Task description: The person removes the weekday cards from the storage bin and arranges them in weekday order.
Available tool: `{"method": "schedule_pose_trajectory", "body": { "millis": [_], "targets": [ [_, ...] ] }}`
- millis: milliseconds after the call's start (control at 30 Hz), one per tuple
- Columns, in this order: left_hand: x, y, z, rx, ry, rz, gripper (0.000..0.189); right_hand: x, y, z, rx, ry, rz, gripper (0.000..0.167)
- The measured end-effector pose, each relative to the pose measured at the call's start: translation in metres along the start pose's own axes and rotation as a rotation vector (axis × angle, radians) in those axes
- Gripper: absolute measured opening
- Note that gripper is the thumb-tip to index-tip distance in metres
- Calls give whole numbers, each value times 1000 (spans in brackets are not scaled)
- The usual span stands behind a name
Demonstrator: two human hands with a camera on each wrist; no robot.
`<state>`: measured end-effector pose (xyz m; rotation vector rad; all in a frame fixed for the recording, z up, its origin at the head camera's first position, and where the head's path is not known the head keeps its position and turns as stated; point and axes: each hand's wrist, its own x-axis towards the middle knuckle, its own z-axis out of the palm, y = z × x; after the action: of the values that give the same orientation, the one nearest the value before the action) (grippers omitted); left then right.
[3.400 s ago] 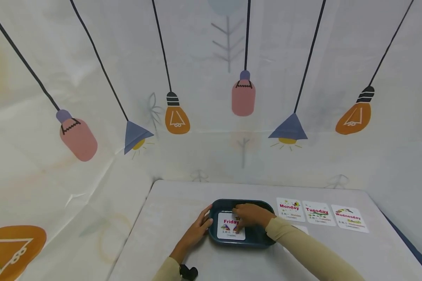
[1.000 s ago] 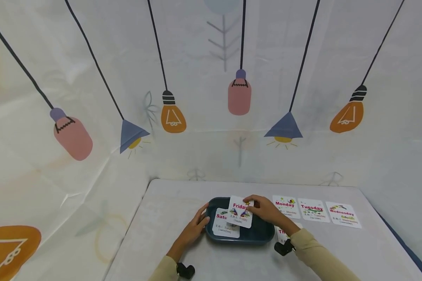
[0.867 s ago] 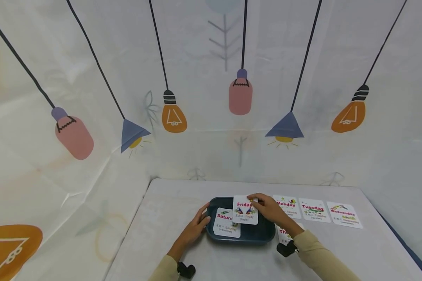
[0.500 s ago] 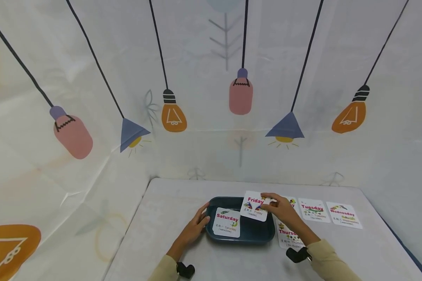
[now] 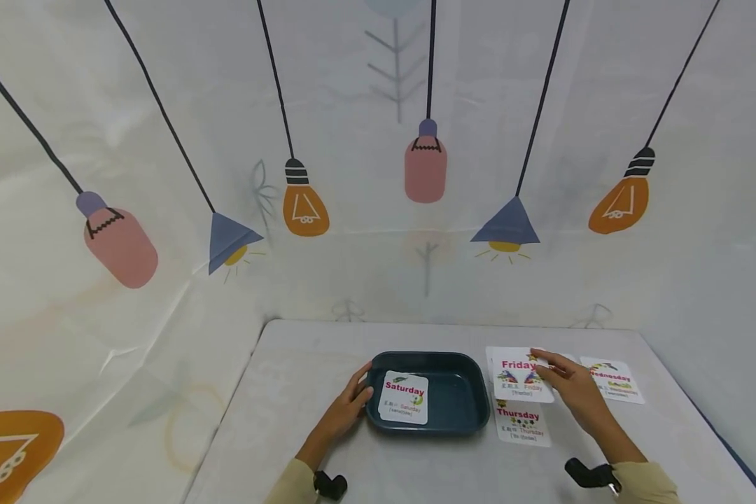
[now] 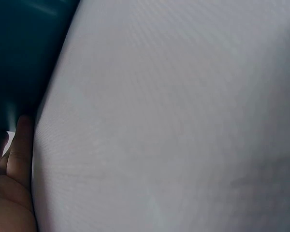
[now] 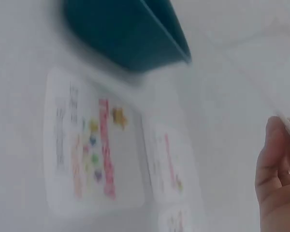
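Observation:
In the head view my right hand (image 5: 576, 392) pinches the Friday card (image 5: 521, 378) at its right edge, above the row of cards on the table. The right wrist view shows this card edge-on between thumb and fingers. My left hand (image 5: 342, 413) touches the left side of a dark teal tray (image 5: 456, 406) with fairly straight fingers. The left wrist view has those fingers against the tray's outer wall (image 6: 24, 63). Inside the tray, at its left, lies the Saturday card (image 5: 404, 399). Just below the Friday card lies the Thursday card (image 5: 521, 425).
The Wednesday card (image 5: 612, 381) lies right of my right hand. Other cards in that row are mostly covered by the Friday card and hand. A white-covered table (image 5: 327, 343) meets a wall sheet (image 5: 353, 280) printed with lamps. Dark devices are on both wrists.
My right hand lifted the Friday card off the Saturday card and carried it right, out of the tray to over the row. The left hand stayed at the tray.

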<state>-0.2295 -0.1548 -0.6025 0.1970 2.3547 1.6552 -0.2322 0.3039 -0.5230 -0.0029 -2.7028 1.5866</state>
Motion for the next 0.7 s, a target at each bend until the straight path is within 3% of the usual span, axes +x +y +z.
{"method": "schedule_pose_trajectory", "body": {
  "millis": [100, 333, 567, 700],
  "targets": [
    [0, -1, -1, 4, 2, -1, 54, -9, 14, -18, -56, 42, 29, 57],
    [1, -4, -2, -19, -13, 25, 55, -25, 48, -46, -158, 54, 189, 55],
    [-1, -6, -1, -18, -16, 27, 54, -24, 79, -56, -215, -25, 302, 49],
    [-1, -5, -1, -19, -7, 36, 54, -20, 92, -54, -297, -26, 309, 46]
  ]
}}
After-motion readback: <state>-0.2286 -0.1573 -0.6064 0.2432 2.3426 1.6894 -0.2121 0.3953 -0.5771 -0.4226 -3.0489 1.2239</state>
